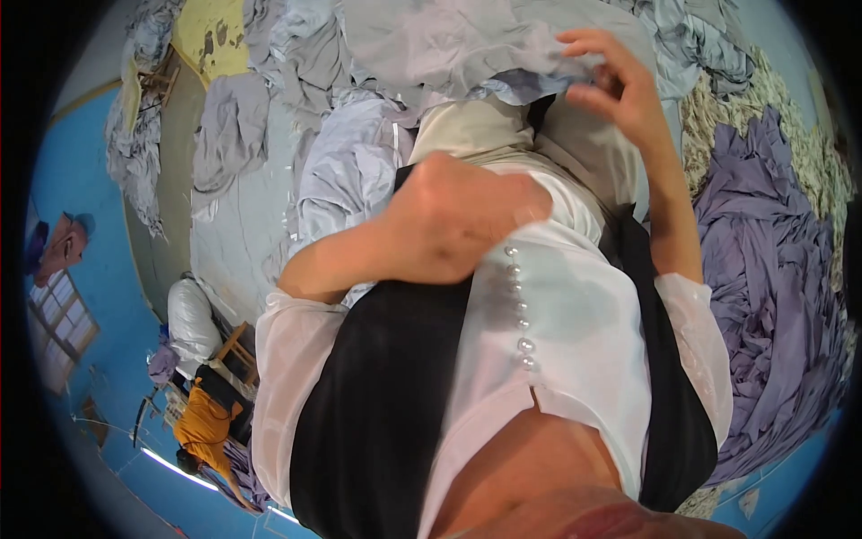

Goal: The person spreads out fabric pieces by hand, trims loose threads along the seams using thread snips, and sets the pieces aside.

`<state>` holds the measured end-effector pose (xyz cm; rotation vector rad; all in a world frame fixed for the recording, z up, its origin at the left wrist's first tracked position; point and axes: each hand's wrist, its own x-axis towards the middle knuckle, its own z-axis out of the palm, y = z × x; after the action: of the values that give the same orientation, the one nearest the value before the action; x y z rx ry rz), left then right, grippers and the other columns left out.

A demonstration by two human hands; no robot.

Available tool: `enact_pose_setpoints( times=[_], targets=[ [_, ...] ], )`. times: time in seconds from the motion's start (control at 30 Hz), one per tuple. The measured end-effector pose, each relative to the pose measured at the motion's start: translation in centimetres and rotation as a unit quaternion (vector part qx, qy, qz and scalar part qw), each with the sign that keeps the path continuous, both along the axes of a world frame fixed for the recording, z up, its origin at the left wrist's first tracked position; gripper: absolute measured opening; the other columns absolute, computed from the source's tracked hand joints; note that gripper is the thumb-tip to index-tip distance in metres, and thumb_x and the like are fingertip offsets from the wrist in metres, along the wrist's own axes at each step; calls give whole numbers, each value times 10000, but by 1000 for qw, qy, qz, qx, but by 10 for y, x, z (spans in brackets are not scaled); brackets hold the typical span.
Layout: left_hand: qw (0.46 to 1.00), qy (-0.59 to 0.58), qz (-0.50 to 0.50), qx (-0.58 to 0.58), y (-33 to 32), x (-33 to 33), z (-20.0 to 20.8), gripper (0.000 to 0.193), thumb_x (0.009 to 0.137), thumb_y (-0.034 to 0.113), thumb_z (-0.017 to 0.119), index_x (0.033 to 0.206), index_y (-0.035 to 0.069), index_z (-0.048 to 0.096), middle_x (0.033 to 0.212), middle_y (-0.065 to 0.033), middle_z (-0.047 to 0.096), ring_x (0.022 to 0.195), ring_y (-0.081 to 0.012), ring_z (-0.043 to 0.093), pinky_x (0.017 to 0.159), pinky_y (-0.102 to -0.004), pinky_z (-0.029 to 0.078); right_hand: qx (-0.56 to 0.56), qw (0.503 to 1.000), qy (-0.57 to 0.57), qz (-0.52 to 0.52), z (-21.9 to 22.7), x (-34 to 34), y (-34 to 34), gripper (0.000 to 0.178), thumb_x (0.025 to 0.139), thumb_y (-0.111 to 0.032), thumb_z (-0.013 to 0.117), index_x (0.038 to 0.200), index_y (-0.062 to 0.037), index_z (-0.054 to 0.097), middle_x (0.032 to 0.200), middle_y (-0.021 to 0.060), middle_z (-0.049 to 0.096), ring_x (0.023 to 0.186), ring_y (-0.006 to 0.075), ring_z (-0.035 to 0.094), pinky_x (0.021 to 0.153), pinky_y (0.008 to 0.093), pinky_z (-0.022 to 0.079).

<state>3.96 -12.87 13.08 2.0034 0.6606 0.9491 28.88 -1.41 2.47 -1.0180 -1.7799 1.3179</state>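
Observation:
My left hand [471,214] is in front of my white blouse with its back toward the view, slightly blurred. Its fingers are curled in, and whatever they may hold is hidden. Over the edge of the pale grey cloth [476,45] my right hand [615,85] is raised, fingers bent and apart, with nothing visible between them. That cloth spreads beyond my knees, its gathered lower edge lying across my beige trousers [467,133]. Bluish-grey crumpled fabric [346,162] lies beside my left thigh.
A heap of purple fabric [763,296] fills the right side, next to patterned cloth [763,90]. More grey cloth [231,130] lies at left. Farther off, a person in an orange top [205,422] bends near a white sack [191,323] and a wooden stool [235,353].

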Motion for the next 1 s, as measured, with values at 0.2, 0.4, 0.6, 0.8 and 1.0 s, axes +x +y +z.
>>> enact_pose_setpoints(
  times=[0.2,0.4,0.6,0.8,1.0],
  targets=[
    [944,313,-44,-92,11,5,4,267,799,6,613,1042,100,672,969,-80,689,862,-252,668,676,-331,539,20,985,-152,-78,-23,17,-14,461,716,-20,632,1152,-164,597,1250,-62,588,832,161,586,657,262,458],
    [938,345,-33,-22,33,-13,-34,404,774,4,617,1158,126,603,1286,-74,538,1192,-280,516,842,-386,517,112,935,-335,-28,-17,27,-34,368,773,-28,599,1115,-163,622,1278,-64,573,805,144,643,645,284,489],
    [886,370,235,149,52,-29,-134,360,747,-7,612,1087,111,607,1256,-52,551,1094,-312,553,805,-411,506,207,933,-250,-155,-68,54,-21,271,823,-83,630,1087,-145,647,1143,-36,655,764,109,638,641,269,492],
    [927,145,223,-265,93,-99,-171,242,768,-25,482,918,63,650,820,-43,640,717,-130,583,640,-274,461,-46,988,24,-147,-38,93,34,180,908,-133,620,1065,-52,657,786,-10,596,770,45,541,655,226,453],
    [888,198,252,-331,125,-143,-142,224,758,20,455,870,37,648,680,-55,610,633,-120,519,600,-266,430,-34,974,-223,-12,-3,58,78,190,878,-211,657,978,-49,646,724,-21,557,716,60,522,667,238,442]
  ],
)
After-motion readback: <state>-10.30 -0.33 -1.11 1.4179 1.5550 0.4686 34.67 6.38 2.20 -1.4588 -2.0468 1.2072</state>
